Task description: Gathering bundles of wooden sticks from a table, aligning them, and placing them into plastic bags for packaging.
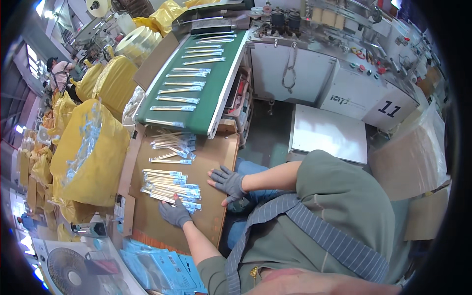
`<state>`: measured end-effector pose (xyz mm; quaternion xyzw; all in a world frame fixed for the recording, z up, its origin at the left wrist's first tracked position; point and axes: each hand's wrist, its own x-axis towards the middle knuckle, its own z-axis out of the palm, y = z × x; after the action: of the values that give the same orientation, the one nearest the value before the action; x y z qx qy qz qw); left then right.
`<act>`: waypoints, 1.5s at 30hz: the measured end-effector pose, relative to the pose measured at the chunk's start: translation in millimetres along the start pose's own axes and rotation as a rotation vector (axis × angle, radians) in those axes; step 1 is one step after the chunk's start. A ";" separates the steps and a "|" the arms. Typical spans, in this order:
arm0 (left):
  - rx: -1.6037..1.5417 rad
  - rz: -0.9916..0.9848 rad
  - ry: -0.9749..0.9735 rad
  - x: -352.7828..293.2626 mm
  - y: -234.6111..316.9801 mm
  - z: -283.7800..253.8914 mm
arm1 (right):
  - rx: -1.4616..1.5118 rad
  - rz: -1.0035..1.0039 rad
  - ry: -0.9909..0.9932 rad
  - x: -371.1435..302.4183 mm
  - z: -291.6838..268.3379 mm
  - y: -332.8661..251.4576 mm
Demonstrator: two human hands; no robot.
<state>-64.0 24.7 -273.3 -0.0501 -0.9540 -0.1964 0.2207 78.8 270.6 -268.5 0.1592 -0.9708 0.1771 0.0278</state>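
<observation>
A pile of wrapped wooden chopsticks (172, 184), in clear sleeves with blue ends, lies on the brown board in front of me. My left hand (175, 213), in a grey glove with bare fingertips, rests at the near side of this pile. Its fingers are stretched out and touch the lowest wrappers. Over the board's right edge my right hand (229, 183), gloved alike, is spread with nothing in it. A looser heap of wrapped chopsticks (172, 142) lies farther up, below the end of a green conveyor belt (196, 98). More wrapped pairs lie crosswise along the belt.
Yellow sacks (93, 157) stand left of the board (211, 216), one showing wrappers inside. Blue plastic bags (162, 268) and a fan (69, 270) are at lower left. A white machine cabinet (364, 101) and a low white box (328, 132) stand right. Another person (60, 73) is far left.
</observation>
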 end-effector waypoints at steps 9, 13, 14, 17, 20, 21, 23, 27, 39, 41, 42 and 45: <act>0.001 -0.011 -0.015 -0.2 -0.6 1.2 | -0.012 -0.005 -0.010 -0.2 -0.4 1.0; 0.006 0.010 0.019 -0.4 -5.4 5.3 | -0.018 0.001 -0.026 0.9 -3.0 -0.9; -0.003 0.007 0.025 -0.2 -3.9 4.8 | -0.018 0.004 -0.029 0.9 -3.1 -1.1; -0.023 0.006 0.018 1.4 0.0 1.6 | -0.014 0.014 -0.033 1.0 -3.7 -1.2; -0.033 0.027 0.003 3.4 1.3 -0.7 | -0.013 0.024 -0.058 1.0 -9.2 -3.3; -0.038 0.043 0.002 3.5 1.4 -1.9 | -0.014 0.024 -0.088 1.0 -11.2 -3.8; -0.037 -0.010 -0.040 1.7 7.5 -8.0 | 0.014 0.037 -0.088 0.8 -9.0 -1.5; -0.038 -0.063 -0.091 1.1 10.2 -10.5 | 0.045 0.028 -0.100 1.9 -7.6 -1.4; 0.005 -0.013 -0.013 0.0 -2.9 3.9 | 0.050 0.022 -0.063 1.0 0.0 1.7; 0.018 -0.024 -0.017 -0.3 -1.0 0.8 | 0.046 0.012 -0.056 2.5 0.2 1.1; 0.017 -0.029 -0.014 0.2 -1.4 0.8 | 0.046 0.015 -0.069 3.2 1.0 -0.4; 0.017 -0.031 -0.024 -0.3 -2.7 -2.7 | 0.053 0.017 -0.084 2.6 -0.9 0.0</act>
<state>-63.2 21.2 -272.1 -0.0356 -0.9590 -0.1910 0.2064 76.3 270.2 -267.4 0.1589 -0.9675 0.1959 -0.0187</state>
